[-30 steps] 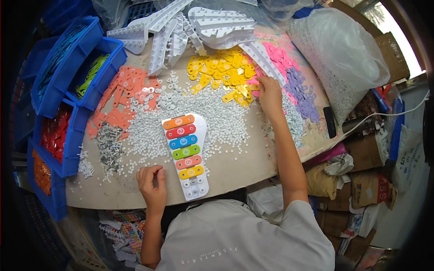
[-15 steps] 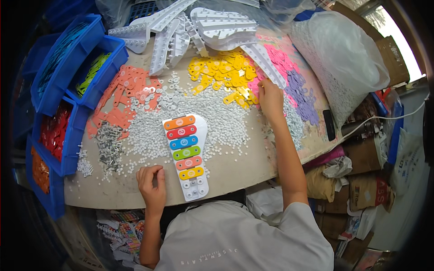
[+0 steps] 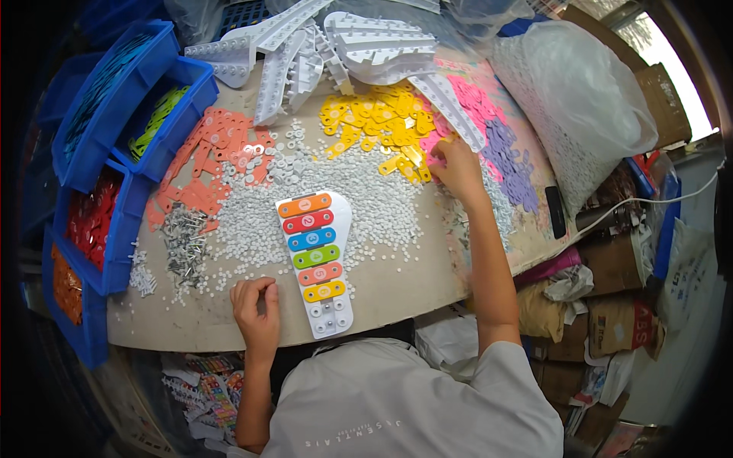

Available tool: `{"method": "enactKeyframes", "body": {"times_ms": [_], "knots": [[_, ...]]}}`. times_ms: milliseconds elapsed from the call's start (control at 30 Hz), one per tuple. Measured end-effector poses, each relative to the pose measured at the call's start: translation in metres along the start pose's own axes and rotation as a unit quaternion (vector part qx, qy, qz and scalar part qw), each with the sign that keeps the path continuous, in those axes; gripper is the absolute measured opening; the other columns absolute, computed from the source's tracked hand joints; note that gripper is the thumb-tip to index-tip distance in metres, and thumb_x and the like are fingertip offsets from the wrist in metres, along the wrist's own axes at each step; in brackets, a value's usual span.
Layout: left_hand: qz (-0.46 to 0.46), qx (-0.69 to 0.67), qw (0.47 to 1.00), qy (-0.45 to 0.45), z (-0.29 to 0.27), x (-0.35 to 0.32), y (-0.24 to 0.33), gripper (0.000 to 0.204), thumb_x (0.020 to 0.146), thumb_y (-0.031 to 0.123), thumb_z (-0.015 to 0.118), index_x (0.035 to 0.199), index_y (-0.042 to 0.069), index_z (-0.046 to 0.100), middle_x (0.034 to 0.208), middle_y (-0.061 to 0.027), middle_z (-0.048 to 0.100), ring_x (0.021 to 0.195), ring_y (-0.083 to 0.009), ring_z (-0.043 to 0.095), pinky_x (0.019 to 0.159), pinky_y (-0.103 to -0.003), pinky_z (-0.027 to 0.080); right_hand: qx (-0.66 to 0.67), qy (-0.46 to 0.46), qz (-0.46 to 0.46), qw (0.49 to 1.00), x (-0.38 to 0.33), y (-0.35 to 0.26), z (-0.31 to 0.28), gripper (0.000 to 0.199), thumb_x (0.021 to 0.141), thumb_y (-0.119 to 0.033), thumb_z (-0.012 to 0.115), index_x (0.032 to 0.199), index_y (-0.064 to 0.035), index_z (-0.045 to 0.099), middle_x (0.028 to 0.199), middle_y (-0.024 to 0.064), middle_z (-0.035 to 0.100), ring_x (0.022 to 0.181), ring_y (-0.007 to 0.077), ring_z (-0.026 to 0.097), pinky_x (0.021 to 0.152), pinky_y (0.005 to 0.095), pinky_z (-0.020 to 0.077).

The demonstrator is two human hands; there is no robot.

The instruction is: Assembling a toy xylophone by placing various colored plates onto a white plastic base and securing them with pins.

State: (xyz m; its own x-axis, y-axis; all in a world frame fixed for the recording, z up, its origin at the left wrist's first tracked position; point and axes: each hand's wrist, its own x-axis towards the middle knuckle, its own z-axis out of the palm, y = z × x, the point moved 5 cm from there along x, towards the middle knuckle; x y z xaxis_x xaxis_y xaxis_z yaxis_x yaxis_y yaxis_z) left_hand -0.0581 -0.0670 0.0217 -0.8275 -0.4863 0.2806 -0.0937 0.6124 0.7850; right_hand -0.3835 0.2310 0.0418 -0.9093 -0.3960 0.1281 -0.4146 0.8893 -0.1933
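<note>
A white toy xylophone base [image 3: 341, 221] lies on the table in front of me, with a row of orange, red, blue, green, coral and yellow bars across it. Its narrow near end carries white round washers but no bar. Just left of it, my left hand [image 3: 257, 313] rests by the table edge, loosely curled, thumb apart, holding nothing. My right hand [image 3: 461, 172] reaches far right into pink bars [image 3: 433, 143], between the yellow bars [image 3: 382, 118] and a white base piece. Its fingers are bent together at the pink bars; what they grip is hidden.
Small white washers [image 3: 366, 206] cover mid-table. Coral bars [image 3: 221, 133] and screws [image 3: 185, 244] lie left, purple bars [image 3: 513, 164] right. Blue bins [image 3: 126, 221] line the left side. White bases [image 3: 382, 49] are stacked at the back, beside a bulging clear bag [image 3: 573, 84].
My right hand has shifted slightly left and nearer, its fingers turning toward the pink bars beside the yellow pile. My left hand and the xylophone base stay in place.
</note>
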Motion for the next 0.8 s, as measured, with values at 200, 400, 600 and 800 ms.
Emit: {"method": "enactKeyframes", "body": {"times_ms": [200, 400, 600, 800], "knots": [[0.001, 0.003, 1.000, -0.009, 0.000, 0.001, 0.001, 0.005, 0.088, 0.000, 0.067, 0.092, 0.003, 0.066, 0.081, -0.0092, 0.060, 0.078, -0.0264, 0.054, 0.077, -0.037, 0.042, 0.017, -0.038, 0.007, 0.999, 0.005, 0.007, 0.007, 0.022, 0.076, -0.017, 0.078, 0.094, -0.0061, 0.071, 0.092, 0.0112, 0.071, 0.092, 0.0296, 0.066, 0.086, 0.0461, 0.0502], [-0.003, -0.001, 1.000, 0.003, -0.001, -0.001, -0.001, 0.003, 0.089, 0.001, 0.067, 0.092, 0.002, 0.066, 0.081, -0.0091, 0.060, 0.079, -0.0269, 0.055, 0.078, -0.037, 0.043, 0.187, -0.089, 0.027, 0.978, 0.010, 0.025, 0.015, 0.018, 0.079, -0.003, 0.073, 0.096, -0.0002, 0.067, 0.090, 0.0133, 0.070, 0.084, 0.0274, 0.068, 0.075, 0.0368, 0.0526], [-0.019, -0.010, 1.000, 0.010, -0.002, -0.004, -0.004, 0.003, 0.089, 0.001, 0.067, 0.092, 0.002, 0.066, 0.082, -0.0093, 0.060, 0.080, -0.0270, 0.055, 0.078, -0.037, 0.043, 0.212, 0.066, -0.006, 0.975, -0.005, 0.028, 0.000, 0.015, 0.082, 0.004, 0.067, 0.097, 0.0039, 0.065, 0.090, 0.0177, 0.068, 0.083, 0.0297, 0.068, 0.075, 0.0361, 0.0537], [-0.018, -0.007, 1.000, 0.004, -0.001, -0.003, -0.004, 0.003, 0.089, 0.001, 0.067, 0.092, 0.002, 0.066, 0.082, -0.0092, 0.060, 0.081, -0.0264, 0.055, 0.078, -0.037, 0.043, 0.133, 0.009, -0.051, 0.990, -0.015, 0.024, -0.002, 0.023, 0.082, 0.004, 0.065, 0.105, -0.0016, 0.066, 0.098, 0.0136, 0.066, 0.090, 0.0256, 0.066, 0.080, 0.0347, 0.0520]]}}
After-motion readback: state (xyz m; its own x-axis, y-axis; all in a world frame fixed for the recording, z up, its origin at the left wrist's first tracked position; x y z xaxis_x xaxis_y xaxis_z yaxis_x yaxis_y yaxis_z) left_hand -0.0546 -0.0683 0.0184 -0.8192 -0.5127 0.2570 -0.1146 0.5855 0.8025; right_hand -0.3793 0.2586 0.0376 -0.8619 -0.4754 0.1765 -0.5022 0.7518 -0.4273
